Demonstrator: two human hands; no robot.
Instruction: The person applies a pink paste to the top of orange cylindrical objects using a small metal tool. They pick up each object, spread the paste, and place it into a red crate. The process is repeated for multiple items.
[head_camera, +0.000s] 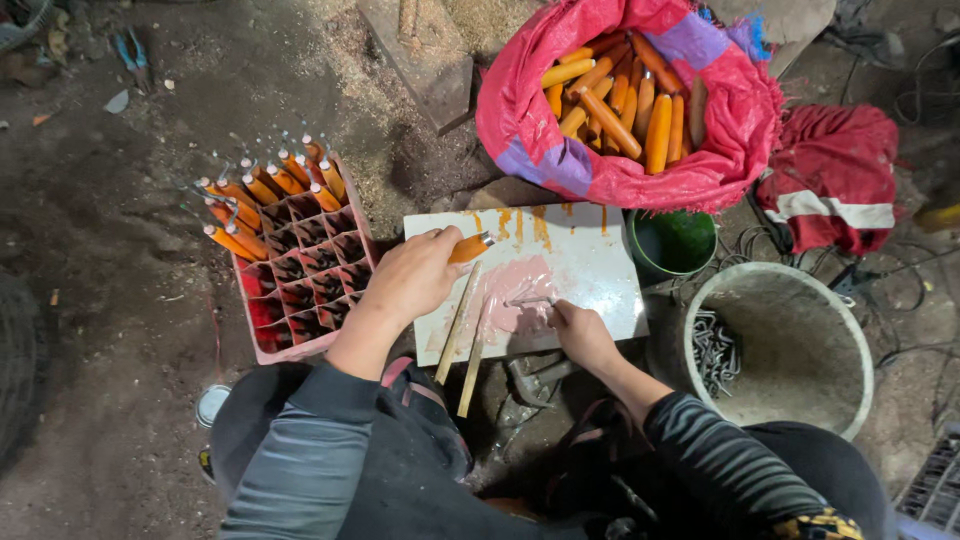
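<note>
Dim, flat overhead light; corners fall dark, edges perhaps slightly bowed; centre sharp, soft shadows.

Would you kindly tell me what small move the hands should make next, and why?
Probably bring the metal piece in the right hand up to the orange handle in the left hand: its tip lies in the pink paste, the handle's ferrule faces it.

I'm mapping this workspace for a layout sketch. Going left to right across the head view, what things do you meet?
Pink compartmented plastic crate → left hand holding an orange wooden handle → white paste-smeared board → green round tub → large grey bucket.
</note>
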